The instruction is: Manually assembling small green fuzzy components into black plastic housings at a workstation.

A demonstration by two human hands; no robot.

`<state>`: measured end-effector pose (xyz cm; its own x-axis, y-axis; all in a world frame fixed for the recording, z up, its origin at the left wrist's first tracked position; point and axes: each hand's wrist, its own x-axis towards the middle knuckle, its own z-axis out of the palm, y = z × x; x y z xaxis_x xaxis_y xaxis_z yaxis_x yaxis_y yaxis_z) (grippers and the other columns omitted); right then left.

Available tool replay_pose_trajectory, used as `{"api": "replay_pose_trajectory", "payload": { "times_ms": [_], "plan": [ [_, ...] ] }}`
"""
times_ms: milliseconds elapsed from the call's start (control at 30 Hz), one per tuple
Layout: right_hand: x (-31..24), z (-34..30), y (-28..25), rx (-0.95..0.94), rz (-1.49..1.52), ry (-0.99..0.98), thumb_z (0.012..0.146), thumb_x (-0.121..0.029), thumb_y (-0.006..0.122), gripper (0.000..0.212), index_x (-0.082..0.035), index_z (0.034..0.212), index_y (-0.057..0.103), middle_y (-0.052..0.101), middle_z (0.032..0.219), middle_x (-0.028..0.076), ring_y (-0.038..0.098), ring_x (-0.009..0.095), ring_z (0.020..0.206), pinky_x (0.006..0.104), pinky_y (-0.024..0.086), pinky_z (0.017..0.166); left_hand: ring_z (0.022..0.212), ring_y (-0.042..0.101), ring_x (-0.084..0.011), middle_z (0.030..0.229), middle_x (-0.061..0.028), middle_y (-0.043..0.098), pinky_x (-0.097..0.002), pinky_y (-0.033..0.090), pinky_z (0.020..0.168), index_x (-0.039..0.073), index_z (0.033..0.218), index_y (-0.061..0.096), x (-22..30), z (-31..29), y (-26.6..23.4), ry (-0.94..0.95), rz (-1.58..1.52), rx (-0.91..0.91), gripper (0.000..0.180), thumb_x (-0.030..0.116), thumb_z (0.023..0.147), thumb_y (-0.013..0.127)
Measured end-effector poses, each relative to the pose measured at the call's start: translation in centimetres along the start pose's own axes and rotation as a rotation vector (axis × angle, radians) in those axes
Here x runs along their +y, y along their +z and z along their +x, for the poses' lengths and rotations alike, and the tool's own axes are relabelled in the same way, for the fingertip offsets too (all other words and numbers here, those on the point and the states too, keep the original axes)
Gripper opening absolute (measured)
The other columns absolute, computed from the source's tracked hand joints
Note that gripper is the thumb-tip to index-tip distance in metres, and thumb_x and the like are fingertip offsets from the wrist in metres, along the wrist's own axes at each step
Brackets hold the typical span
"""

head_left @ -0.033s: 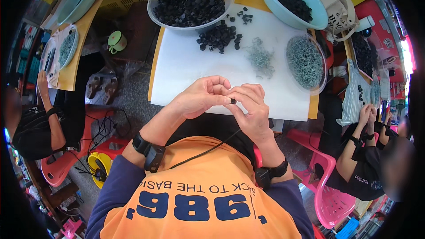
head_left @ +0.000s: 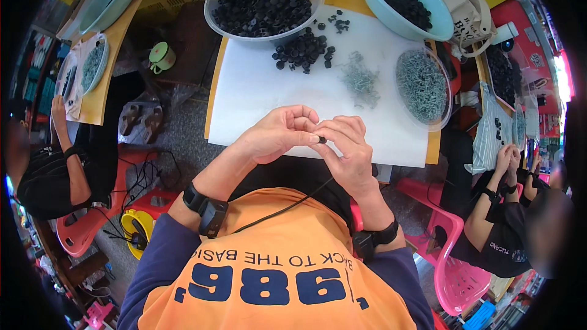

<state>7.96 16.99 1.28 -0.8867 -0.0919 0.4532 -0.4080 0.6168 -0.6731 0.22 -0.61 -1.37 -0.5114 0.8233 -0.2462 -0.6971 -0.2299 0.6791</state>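
Observation:
My left hand (head_left: 278, 134) and my right hand (head_left: 345, 146) meet above the near edge of the white sheet (head_left: 257, 98). Between their fingertips is a small round black plastic part (head_left: 321, 139), pinched from both sides. Whether a screw is in it is hidden by my fingers. Farther off on the sheet lies a pile of black plastic caps (head_left: 302, 50). To its right is a loose heap of thin silvery screws (head_left: 359, 79). An oval clear tub (head_left: 448, 113) full of such screws sits at the sheet's right edge.
At the back stand a clear basin (head_left: 211, 21) heaped with black parts and a pale blue basin (head_left: 443, 24) with more. A tote bag (head_left: 468, 15) is beside them. People work at tables on both sides; a pink chair (head_left: 449, 269) is at my right.

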Motion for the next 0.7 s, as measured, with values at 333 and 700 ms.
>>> {"api": "replay_pose_trajectory", "payload": {
  "times_ms": [333,700],
  "plan": [
    [1.1,0.5,-0.3,-0.009,0.182,0.126,0.071,-0.006,0.077,0.022,-0.004,0.091,0.069,0.069,0.092,0.006,0.060,0.023,0.092,0.0343,0.043,0.087,0.089,0.063,-0.0128,0.100,-0.0054,0.063,-0.0265,0.051,0.084,0.002,0.114,0.051,-0.2,0.7,0.0,-0.075,-0.160,0.014,0.035,0.010,0.086,0.069],
    [4.9,7.9,-4.4,0.127,0.520,0.515,0.086,-0.008,0.066,0.020,0.003,0.103,0.067,0.066,0.097,0.004,0.059,0.009,0.089,0.0218,0.046,0.081,0.096,0.064,-0.0204,0.108,-0.0164,0.064,-0.0307,0.053,0.087,0.001,0.122,0.046,0.4,0.6,-2.3,0.114,-0.150,0.260,0.031,0.015,0.096,0.056]
  ]
}}
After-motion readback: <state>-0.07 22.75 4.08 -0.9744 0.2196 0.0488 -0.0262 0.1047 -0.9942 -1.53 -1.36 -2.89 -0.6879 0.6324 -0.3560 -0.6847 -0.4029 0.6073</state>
